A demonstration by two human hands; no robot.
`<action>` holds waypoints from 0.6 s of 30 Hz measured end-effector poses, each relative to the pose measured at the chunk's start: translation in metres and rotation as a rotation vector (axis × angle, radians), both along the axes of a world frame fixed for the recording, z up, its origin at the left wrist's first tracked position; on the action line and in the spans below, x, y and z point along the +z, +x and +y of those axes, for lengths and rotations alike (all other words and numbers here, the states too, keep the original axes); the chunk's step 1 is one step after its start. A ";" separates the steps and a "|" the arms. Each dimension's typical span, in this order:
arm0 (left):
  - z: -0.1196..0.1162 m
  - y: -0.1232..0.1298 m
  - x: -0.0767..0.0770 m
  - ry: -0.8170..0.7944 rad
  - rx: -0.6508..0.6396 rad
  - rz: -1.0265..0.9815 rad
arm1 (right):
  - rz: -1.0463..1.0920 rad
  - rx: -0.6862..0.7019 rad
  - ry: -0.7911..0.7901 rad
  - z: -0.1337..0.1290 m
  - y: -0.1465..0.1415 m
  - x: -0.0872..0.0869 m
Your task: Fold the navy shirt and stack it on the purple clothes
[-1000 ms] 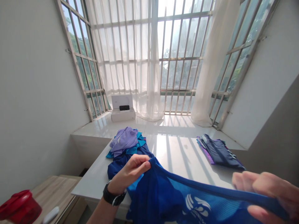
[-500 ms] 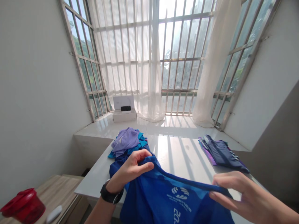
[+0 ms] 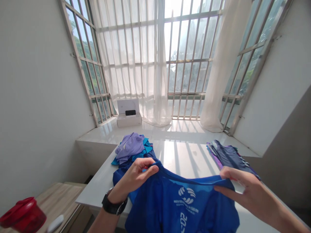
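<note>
Both my hands hold up a blue sports shirt (image 3: 179, 207) with a white logo and white print by its upper edge. My left hand (image 3: 133, 174) pinches the edge near the middle of the view, with a black wristwatch (image 3: 114, 204) on that wrist. My right hand (image 3: 240, 186) grips the opposite end of the edge. The shirt hangs over the front of a white table (image 3: 187, 161) and hides its near part. Just behind my left hand lies a heap of blue, teal and lilac clothes (image 3: 131, 150). A folded navy and purple garment stack (image 3: 225, 153) lies beyond my right hand.
On a wooden surface (image 3: 64, 199) at lower left stand a red lidded container (image 3: 23, 215) and a white oblong object (image 3: 55, 223). A white box (image 3: 128, 118) sits on the white sill before barred windows with sheer curtains (image 3: 136, 64). White walls flank the table.
My right hand has moved inward from the far right, narrowing the span of the shirt. The shirt now hangs more loosely, with its logo showing higher and more fully. My left hand has barely moved.
</note>
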State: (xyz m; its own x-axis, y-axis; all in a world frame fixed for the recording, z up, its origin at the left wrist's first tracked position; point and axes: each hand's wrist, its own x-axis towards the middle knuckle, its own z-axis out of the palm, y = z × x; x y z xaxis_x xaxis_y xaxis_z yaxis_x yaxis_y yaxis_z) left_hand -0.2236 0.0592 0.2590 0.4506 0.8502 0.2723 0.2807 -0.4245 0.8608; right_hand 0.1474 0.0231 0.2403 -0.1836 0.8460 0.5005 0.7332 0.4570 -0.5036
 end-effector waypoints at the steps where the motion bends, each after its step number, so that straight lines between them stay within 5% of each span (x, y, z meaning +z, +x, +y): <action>1: 0.000 -0.001 0.000 0.008 -0.007 0.007 | 0.041 -0.013 -0.006 0.001 -0.001 -0.003; 9: 0.008 -0.004 -0.007 -0.024 0.076 -0.129 | 0.157 0.154 -0.459 0.011 -0.014 -0.025; 13: 0.029 -0.002 -0.017 -0.035 0.202 -0.181 | 0.556 0.011 -0.461 0.027 -0.013 -0.038; 18: 0.049 -0.002 -0.038 -0.147 0.215 -0.174 | 0.688 -0.042 -0.387 0.041 -0.017 -0.031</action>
State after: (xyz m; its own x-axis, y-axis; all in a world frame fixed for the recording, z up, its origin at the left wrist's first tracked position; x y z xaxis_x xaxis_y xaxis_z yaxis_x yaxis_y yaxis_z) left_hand -0.2252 0.1084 0.2213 0.2136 0.9568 0.1971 0.1934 -0.2392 0.9515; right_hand 0.1302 0.0638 0.2092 0.0962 0.9827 0.1584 0.2116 0.1353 -0.9679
